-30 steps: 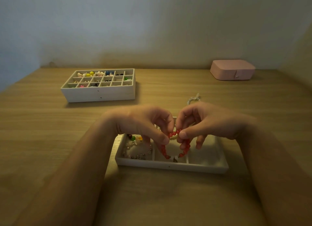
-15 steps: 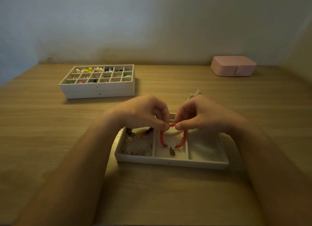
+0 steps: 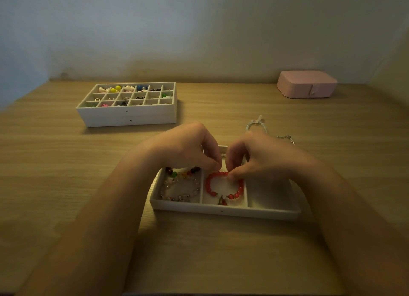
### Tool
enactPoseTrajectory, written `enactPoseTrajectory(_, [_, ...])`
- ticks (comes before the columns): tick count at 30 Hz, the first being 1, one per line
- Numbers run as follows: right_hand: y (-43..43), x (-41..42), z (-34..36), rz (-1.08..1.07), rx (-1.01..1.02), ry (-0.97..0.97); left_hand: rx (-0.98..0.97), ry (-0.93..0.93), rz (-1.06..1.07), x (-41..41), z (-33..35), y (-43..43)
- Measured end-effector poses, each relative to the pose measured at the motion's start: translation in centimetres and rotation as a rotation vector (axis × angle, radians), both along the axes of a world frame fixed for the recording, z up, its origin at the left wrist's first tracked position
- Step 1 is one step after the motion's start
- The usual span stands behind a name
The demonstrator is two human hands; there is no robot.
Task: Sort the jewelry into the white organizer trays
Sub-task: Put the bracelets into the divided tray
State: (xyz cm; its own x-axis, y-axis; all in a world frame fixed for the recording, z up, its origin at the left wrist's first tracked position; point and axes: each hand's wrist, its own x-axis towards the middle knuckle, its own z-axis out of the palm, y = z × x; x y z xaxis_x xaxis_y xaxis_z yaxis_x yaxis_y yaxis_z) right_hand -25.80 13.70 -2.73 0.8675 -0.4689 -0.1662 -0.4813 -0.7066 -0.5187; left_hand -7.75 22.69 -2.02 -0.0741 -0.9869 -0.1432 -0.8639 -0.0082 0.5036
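A red bead bracelet lies in the middle compartment of the near white tray. My left hand and my right hand both hover over the tray's far side, fingertips pinching the top of the bracelet. The left compartment holds a clear bead bracelet and a multicoloured one. The right compartment looks bare. A second white tray with many small cells of earrings and beads stands at the back left.
A pale bead bracelet and a thin chain lie on the wooden table just behind my right hand. A closed pink jewelry box sits at the back right by the wall.
The red bracelet has come down from hanging in the air to lying flat in the middle compartment. Both hands lowered with it and still pinch its top.
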Motion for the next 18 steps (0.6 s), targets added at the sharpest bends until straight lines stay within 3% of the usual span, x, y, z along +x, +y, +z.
enactPoseTrajectory(6, [0.14,-0.1,0.26,0.013,-0.057,0.007,0.119,-0.041,-0.04,-0.2,-0.08,-0.13])
enactPoseTrajectory(18, [0.83,-0.09,0.67,0.038,-0.029,0.093,0.18,-0.042,-0.006,-0.62,0.32,0.2])
